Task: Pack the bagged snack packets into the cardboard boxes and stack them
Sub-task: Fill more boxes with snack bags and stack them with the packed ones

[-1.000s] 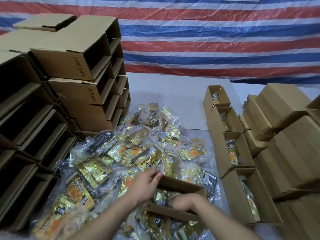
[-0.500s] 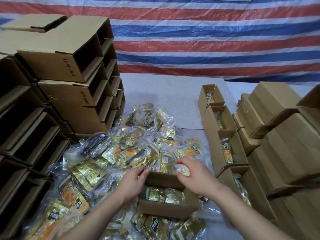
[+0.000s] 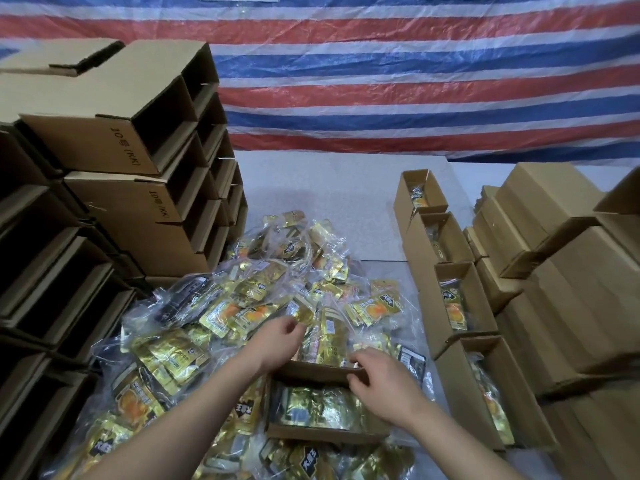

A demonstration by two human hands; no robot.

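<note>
Cardboard carries the only clearly readable writing: "10号 (KK)" is printed on the sides of two empty boxes (image 3: 114,133) stacked open-ended at the left. Gold snack packets (image 3: 242,306) in clear bags lie heaped on the grey table (image 3: 329,188); their black labels bear large characters too blurred to read. The left hand (image 3: 280,341) pinches a small gold packet (image 3: 303,311) between its fingertips above the heap. The right hand (image 3: 377,379), fingers curled, grips the far rim of the open box (image 3: 322,434), which sits on the heap and holds packets. Four part-filled boxes (image 3: 460,306) line up at the right.
</note>
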